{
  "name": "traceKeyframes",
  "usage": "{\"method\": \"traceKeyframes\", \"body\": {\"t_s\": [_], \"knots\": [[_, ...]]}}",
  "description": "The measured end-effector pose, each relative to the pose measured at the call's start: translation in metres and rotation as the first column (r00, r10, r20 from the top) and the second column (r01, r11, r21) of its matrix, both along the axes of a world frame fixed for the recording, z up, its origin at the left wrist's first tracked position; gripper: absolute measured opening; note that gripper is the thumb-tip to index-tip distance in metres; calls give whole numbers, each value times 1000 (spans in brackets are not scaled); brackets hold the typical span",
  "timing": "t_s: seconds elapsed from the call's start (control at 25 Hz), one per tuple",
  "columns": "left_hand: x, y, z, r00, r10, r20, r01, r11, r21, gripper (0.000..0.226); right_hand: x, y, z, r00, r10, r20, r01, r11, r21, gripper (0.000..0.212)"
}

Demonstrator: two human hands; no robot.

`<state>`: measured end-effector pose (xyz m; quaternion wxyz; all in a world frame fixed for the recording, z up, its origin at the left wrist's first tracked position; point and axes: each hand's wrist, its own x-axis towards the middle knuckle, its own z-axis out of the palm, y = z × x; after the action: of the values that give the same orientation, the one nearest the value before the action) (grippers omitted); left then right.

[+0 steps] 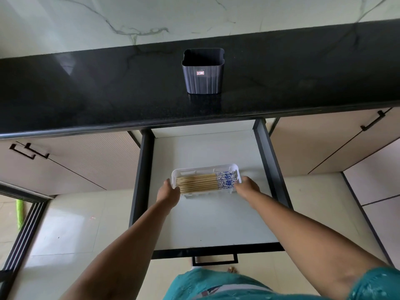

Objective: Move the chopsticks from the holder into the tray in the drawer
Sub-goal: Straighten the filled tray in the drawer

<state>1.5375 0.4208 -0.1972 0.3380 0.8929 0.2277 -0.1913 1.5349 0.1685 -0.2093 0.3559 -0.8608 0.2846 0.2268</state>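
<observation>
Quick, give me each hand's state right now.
Left hand: gripping the left end of the white tray.
Right hand: gripping its right end.

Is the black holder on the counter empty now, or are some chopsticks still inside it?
Empty: nothing sticks out of the holder, and the chopsticks lie flat in the white tray.

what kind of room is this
Most likely a home kitchen: a dark stone countertop over cabinets, an open drawer holding a white tray of chopsticks, and a utensil holder on top.
</observation>
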Motion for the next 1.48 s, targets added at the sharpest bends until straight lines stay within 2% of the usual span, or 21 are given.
{"method": "traceKeyframes", "body": {"t_s": [0.2,0.24,0.36,0.4,0.48,0.6,0.68,0.72,0.76,0.8,0.84,0.88,0.92,0.96,1.0,1.04,1.08,1.12,1.16,1.28,1.48], "knots": [[-40,-5,7,999,38,33,-31,982,-188,54,-40,2,2,997,2,77,-3,1000,4,39],[-49,-6,7,998,16,57,-6,985,-174,56,-49,1,2,994,-24,102,24,1000,1,40],[-74,-4,10,983,-47,176,48,999,-4,51,-73,1,6,986,-54,160,62,997,-41,46],[-82,-3,12,974,-36,225,34,999,11,45,-80,2,8,980,-51,191,64,996,-61,45],[-97,0,21,956,39,290,-25,998,-52,29,-94,8,18,954,-64,294,97,990,-100,39],[-132,8,42,919,99,382,-44,988,-149,25,-131,23,41,845,-144,515,235,965,-115,36],[-168,16,51,856,141,498,-68,985,-161,15,-166,41,47,747,-167,643,326,936,-136,22],[-188,21,53,818,171,549,-102,983,-154,22,-185,52,46,706,-211,677,375,921,-104,15],[-207,27,55,793,211,571,-146,977,-158,38,-202,64,46,673,-280,684,428,902,-52,28],[-222,31,53,787,276,552,-202,961,-191,53,-217,76,44,650,-371,663,477,879,24,46],[-232,35,52,799,379,466,-277,921,-275,66,-228,87,44,627,-495,602,539,833,124,61],[-236,37,53,810,508,292,-370,830,-417,76,-233,96,43,603,-639,478,607,756,245,71],[-238,38,55,791,609,58,-472,668,-575,82,-236,103,45,578,-759,301,670,651,357,76],[-234,38,56,755,630,-183,-551,457,-698,83,-233,104,48,553,-827,105,718,536,443,75],[-232,39,57,728,579,-366,-587,253,-769,82,-229,104,54,534,-843,-70,733,420,535,64],[-228,39,57,721,515,-464,-594,114,-796,82,-221,101,60,530,-828,-183,714,319,624,47],[-220,37,55,722,473,-505,-590,41,-806,80,-213,96,63,527,-817,-236,691,249,679,29],[-211,34,55,724,451,-522,-589,10,-808,77,-204,90,63,522,-810,-267,678,203,707,21],[-203,29,55,724,444,-528,-592,6,-806,72,-198,85,64,517,-808,-283,669,175,722,22],[-178,16,53,691,489,-532,-627,41,-778,51,-182,80,60,524,-804,-280,652,167,739,28],[-132,3,49,682,556,-474,-658,184,-731,40,-141,77,48,546,-801,-246,634,203,746,33]]}}
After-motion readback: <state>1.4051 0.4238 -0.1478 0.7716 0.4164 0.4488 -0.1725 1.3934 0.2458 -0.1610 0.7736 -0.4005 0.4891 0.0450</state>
